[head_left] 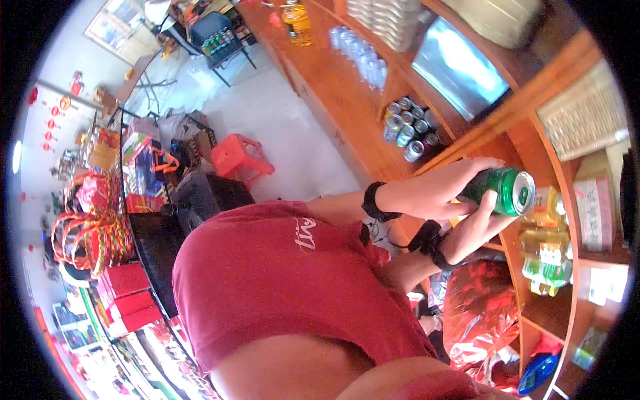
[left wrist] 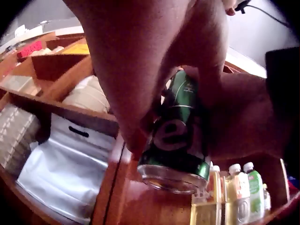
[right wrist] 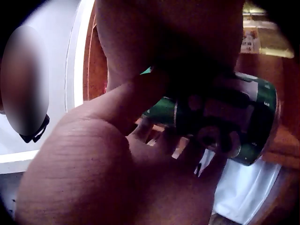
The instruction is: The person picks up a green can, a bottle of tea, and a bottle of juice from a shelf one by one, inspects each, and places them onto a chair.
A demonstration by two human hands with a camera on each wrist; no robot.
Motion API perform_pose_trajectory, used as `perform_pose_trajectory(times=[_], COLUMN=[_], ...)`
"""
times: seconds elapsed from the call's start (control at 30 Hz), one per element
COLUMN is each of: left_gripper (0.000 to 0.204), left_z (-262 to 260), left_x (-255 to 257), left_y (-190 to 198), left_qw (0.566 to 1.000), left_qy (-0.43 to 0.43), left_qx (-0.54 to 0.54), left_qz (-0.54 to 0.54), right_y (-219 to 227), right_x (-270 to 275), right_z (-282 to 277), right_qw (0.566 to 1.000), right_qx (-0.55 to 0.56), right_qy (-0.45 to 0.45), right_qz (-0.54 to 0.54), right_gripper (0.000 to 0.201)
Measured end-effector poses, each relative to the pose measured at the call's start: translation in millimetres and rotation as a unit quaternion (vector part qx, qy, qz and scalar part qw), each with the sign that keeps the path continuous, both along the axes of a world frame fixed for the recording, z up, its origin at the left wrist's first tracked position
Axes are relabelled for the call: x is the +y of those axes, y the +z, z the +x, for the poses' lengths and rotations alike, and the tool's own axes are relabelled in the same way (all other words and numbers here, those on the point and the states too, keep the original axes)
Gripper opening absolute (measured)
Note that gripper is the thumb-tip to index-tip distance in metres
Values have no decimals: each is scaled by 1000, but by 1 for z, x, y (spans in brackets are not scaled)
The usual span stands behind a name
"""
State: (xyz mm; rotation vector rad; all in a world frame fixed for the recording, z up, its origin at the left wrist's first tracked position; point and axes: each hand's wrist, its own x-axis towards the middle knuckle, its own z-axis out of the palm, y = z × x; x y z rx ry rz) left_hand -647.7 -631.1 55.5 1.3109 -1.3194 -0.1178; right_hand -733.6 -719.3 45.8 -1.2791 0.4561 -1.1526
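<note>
A green drink can (head_left: 501, 191) is held tilted between both hands, in front of a wooden shelf unit. In the head view the left hand (head_left: 440, 185) grips it from the upper side, its fingers over the can's far part. Below it, the right hand (head_left: 475, 230) holds the can too, with the thumb lying along its side. The left wrist view shows the can's silver end facing down and pale letters on its wall. Fingers of the right hand (right wrist: 93, 159) reach along under the can in the right wrist view.
Several cans (head_left: 408, 127) stand grouped in a shelf compartment beside a silver bag (head_left: 460, 67). Bottles (head_left: 548, 253) fill another compartment. A red plastic bag (head_left: 481, 313) sits low by the shelf. Behind are a red stool (head_left: 241, 159) and a chair (head_left: 217, 37) carrying cans.
</note>
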Motion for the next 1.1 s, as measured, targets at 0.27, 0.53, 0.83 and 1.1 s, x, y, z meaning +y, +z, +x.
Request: perform_pose_trajectory(times=[0.27,0.53,0.83,1.1], left_gripper=[79,82,78,79], left_z=[55,121,162,234], left_x=[150,345,520,585], left_y=[26,11,1,-30], left_qw=[995,968,886,833], left_qy=[61,212,445,535], left_qx=[18,61,59,98], left_qz=[-79,-121,-116,-100], right_y=[19,21,13,-21], right_x=[132,325,493,561], right_z=[70,167,257,361], right_qw=[973,935,845,770], right_qx=[-36,-13,-8,33], right_qy=[164,319,517,631], right_qz=[-157,-155,-134,-86], right_gripper=[66,60,63,65])
